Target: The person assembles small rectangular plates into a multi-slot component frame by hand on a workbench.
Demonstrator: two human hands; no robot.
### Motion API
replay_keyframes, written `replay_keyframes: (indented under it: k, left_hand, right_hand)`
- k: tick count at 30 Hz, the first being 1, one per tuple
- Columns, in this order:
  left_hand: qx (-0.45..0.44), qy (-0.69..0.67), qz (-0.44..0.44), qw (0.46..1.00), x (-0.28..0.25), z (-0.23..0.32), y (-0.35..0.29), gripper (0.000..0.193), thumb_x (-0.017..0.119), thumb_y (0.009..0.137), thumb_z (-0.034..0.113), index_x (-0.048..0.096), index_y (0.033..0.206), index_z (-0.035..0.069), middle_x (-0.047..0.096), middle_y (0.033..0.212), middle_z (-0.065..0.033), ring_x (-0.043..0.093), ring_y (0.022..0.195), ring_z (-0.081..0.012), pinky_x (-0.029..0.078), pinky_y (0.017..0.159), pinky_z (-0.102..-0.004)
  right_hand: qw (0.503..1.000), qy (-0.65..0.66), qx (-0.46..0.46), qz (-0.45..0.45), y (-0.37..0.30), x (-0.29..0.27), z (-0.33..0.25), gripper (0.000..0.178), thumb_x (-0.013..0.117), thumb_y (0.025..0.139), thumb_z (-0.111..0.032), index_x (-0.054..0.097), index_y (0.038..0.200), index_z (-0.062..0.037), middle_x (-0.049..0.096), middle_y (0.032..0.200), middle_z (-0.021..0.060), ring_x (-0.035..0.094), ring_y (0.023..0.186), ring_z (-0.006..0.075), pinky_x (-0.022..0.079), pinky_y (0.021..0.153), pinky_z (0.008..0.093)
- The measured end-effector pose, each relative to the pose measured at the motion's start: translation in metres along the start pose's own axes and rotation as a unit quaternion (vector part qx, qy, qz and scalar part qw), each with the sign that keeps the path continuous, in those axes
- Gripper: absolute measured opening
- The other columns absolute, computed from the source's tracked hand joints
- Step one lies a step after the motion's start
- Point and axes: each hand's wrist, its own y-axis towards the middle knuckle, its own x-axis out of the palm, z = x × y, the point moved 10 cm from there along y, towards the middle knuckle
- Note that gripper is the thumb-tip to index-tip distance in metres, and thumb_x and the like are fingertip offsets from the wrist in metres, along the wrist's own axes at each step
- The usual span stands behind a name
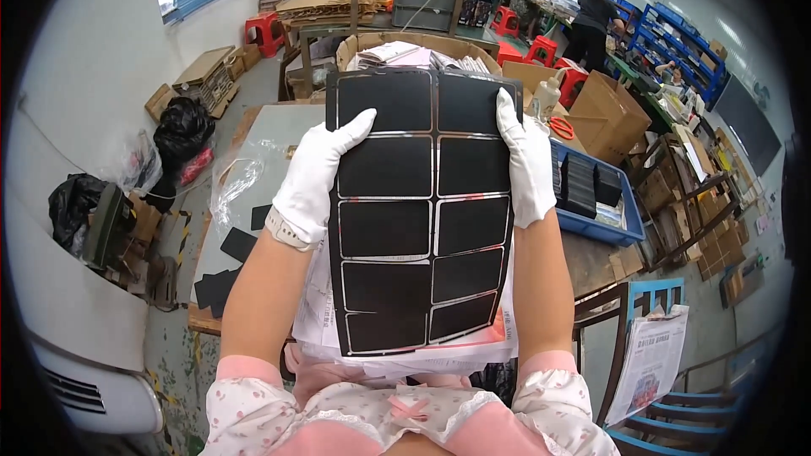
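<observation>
I'm looking down from the wearer's head: black scored sheet (pixel 387 167) close below, blue shelving (pixel 681 49) far off at two o'clock.

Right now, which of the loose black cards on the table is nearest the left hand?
The card highest in the picture, just by the gloved left hand; the other loose cards lie lower and farther left.

A newspaper (pixel 646 367) hung on the blue chair (pixel 655 287) carries a dark headline and small print. The loose papers (pixel 314 308) under the gridded black sheet (pixel 386 228) bear print too, near a reddish patch. From here I can't make out the words.
</observation>
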Motion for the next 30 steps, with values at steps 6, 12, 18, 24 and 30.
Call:
replay_keyframes:
  k: [6,12,18,24,30]
  left_hand:
    - [0.109,0.224,0.089,0.965,-0.015,-0.004,0.013,0.033,0.084,0.105,0.031,0.083,0.114,-0.001,0.081,0.096,-0.0019,0.075,0.086,-0.0134,0.06,0.082,-0.03]
    - [-0.097,-0.033,0.024,0.994,-0.006,-0.044,0.017,0.031,0.082,0.106,0.029,0.082,0.11,-0.002,0.082,0.095,-0.0064,0.076,0.075,-0.0136,0.061,0.068,-0.0277]
    - [-0.155,0.028,0.047,0.986,-0.046,-0.132,0.052,0.033,0.086,0.102,0.03,0.082,0.11,-0.002,0.082,0.097,-0.0062,0.075,0.081,-0.0131,0.061,0.078,-0.0299]
    - [-0.165,0.028,0.063,0.984,-0.096,-0.193,0.07,0.037,0.084,0.103,0.036,0.082,0.106,-0.001,0.081,0.099,-0.007,0.072,0.084,-0.017,0.058,0.08,-0.035]
    - [-0.035,0.295,0.02,0.955,-0.103,-0.205,0.101,0.04,0.085,0.1,0.036,0.084,0.102,-0.003,0.081,0.098,-0.008,0.073,0.092,-0.0189,0.057,0.088,-0.0374]
  right_hand:
    - [0.957,-0.241,-0.161,0.032,0.0,-0.001,-0.017,0.056,0.072,0.112,-0.052,0.077,0.09,-0.0011,0.06,0.074,0.0002,0.051,0.073,0.0104,0.045,0.069,0.0337]
    - [0.994,-0.064,0.084,-0.028,0.027,-0.027,0.043,0.048,0.077,0.109,-0.049,0.081,0.109,-0.0015,0.076,0.094,-0.0004,0.065,0.081,0.0109,0.054,0.077,0.0288]
    - [0.968,-0.242,0.06,-0.04,0.063,-0.056,0.145,0.065,0.071,0.108,-0.059,0.081,0.121,0.0039,0.081,0.112,0.0173,0.07,0.102,0.0258,0.054,0.094,0.0389]
    - [0.937,-0.344,0.036,-0.04,0.039,-0.017,0.127,0.06,0.066,0.112,-0.052,0.082,0.115,0.0055,0.082,0.103,0.0191,0.072,0.095,0.0261,0.055,0.091,0.0391]
    - [0.875,-0.471,-0.082,-0.079,0.07,-0.034,0.155,0.067,0.059,0.11,-0.065,0.084,0.115,-0.0026,0.079,0.094,0.0254,0.076,0.093,0.0397,0.056,0.089,0.0472]
